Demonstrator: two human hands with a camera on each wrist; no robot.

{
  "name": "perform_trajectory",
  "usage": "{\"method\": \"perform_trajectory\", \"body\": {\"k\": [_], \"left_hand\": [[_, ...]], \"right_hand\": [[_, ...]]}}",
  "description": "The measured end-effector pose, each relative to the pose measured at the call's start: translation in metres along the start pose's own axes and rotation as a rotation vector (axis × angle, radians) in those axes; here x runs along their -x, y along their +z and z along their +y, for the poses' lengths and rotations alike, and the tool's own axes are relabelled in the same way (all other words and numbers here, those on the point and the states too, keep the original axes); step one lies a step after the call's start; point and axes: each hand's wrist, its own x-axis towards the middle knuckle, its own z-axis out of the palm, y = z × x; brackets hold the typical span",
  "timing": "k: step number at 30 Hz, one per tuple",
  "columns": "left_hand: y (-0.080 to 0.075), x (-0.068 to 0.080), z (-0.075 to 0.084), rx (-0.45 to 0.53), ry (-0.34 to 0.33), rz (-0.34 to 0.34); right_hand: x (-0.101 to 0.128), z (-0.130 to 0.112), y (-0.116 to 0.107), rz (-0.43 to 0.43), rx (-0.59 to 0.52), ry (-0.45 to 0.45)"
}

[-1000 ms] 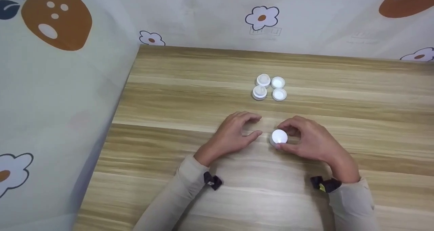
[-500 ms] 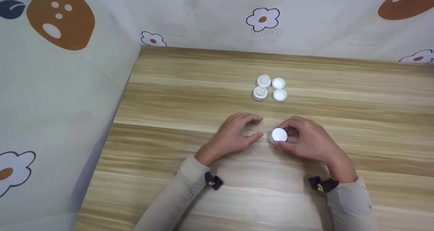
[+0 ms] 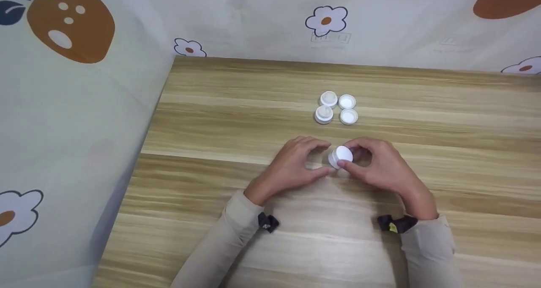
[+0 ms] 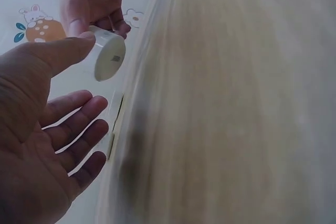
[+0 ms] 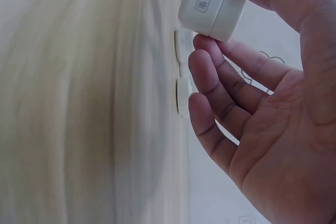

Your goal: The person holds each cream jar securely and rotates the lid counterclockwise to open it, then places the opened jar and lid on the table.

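Note:
Between thumb and fingers my right hand (image 3: 384,165) pinches a small white lidded jar (image 3: 340,156), raised off the table and tipped. Dark printed characters mark its side in the right wrist view, and its base with a small dark print faces the left wrist camera. My left hand (image 3: 293,163) is spread around the jar's left side, thumb and fingers apart. Its thumb tip overlaps the jar's edge in the left wrist view, with the other fingers (image 4: 79,124) loosely extended below.
Farther back on the wood-grain table (image 3: 236,110) stand two white jars without caps, a rear jar (image 3: 328,98) and a front jar (image 3: 324,114). Beside them lie a rear lid (image 3: 347,102) and a front lid (image 3: 348,116), undersides up. A patterned wall covering (image 3: 253,21) borders the table.
My right hand has lifted the jar and brought it up and left toward my left hand, tipping it. The left hand has shifted slightly toward the jar.

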Motion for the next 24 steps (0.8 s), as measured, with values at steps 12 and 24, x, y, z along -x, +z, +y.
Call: {"method": "perform_trajectory", "body": {"k": [12, 24], "left_hand": [[-0.012, -0.009, 0.008, -0.003, -0.022, 0.044], [-0.009, -0.016, 0.011, -0.058, -0.018, 0.051]], "right_hand": [[-0.009, -0.013, 0.001, 0.034, -0.097, -0.005], [-0.013, -0.011, 0.006, 0.07, -0.113, 0.017]]}}
